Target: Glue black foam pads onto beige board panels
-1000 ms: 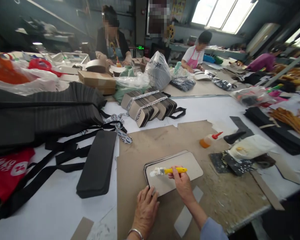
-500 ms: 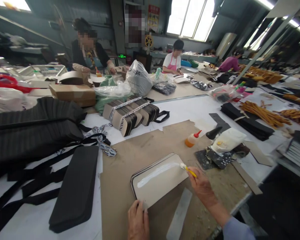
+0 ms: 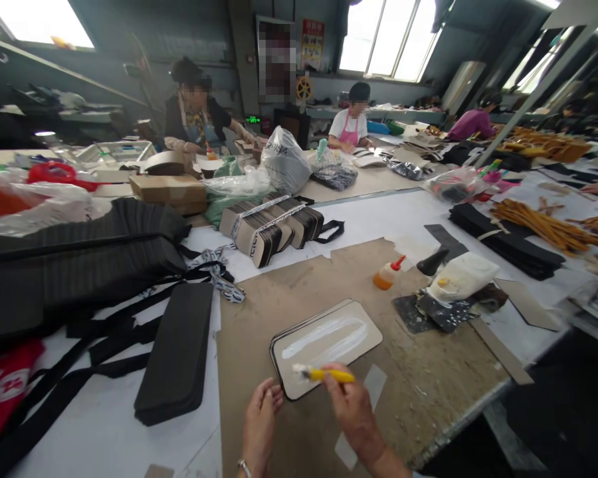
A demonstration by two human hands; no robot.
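Observation:
My right hand is closed around the yellow handle of a brush, its whitish bristles over the near left part of a beige panel. The panel has rounded corners and a dark rim. It lies on what looks like a small stack of similar panels. A wet white streak loops over its top. My left hand is at the panel's lower left corner, fingers loosely bent and fingertips at the edge. A pale flat strip lies partly under my right forearm.
A glue bottle with a red tip and a white container stand beyond the panel. Left lie a dark padded block and black straps. A strapped panel bundle sits farther back. Co-workers sit across the table.
The brush has moved from the panel's far right end to its near left part, and the white streak now loops back. My left hand has shifted slightly at the corner. The view has turned left.

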